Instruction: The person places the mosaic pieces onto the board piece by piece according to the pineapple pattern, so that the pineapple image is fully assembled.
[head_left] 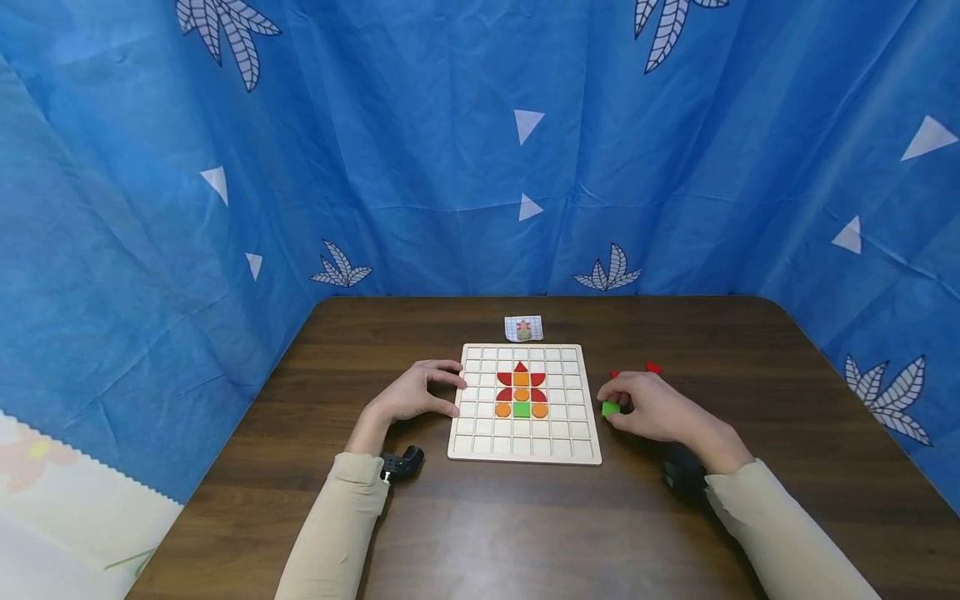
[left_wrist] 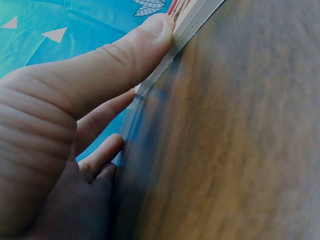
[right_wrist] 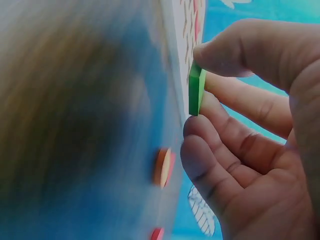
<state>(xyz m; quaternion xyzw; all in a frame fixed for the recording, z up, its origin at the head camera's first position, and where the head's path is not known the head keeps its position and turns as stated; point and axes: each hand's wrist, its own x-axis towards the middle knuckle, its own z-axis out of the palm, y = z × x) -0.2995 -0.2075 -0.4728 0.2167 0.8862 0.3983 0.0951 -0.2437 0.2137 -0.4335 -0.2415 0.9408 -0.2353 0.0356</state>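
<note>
My right hand (head_left: 651, 406) pinches a green square tile (right_wrist: 196, 90) between thumb and fingers, just off the right edge of the white gridded board (head_left: 480, 446). On the board's middle cells sit a red triangle (head_left: 521, 367), an orange square (head_left: 521, 379), red quarter-round tiles (head_left: 537, 380), several orange circles (head_left: 503, 410) and another green square (head_left: 521, 409). At the left edge rests my left hand (head_left: 412, 392), thumb and fingertips spread along the rim and holding no tile. In the left wrist view its thumb (left_wrist: 150, 40) touches the board's edge.
A small paper card (head_left: 523, 328) with a printed coloured figure lies behind the board. Loose red pieces (head_left: 653, 367) lie beyond my right hand; the right wrist view shows an orange piece (right_wrist: 161, 167) there. A blue curtain (head_left: 450, 167) hangs behind the brown wooden table (head_left: 480, 533).
</note>
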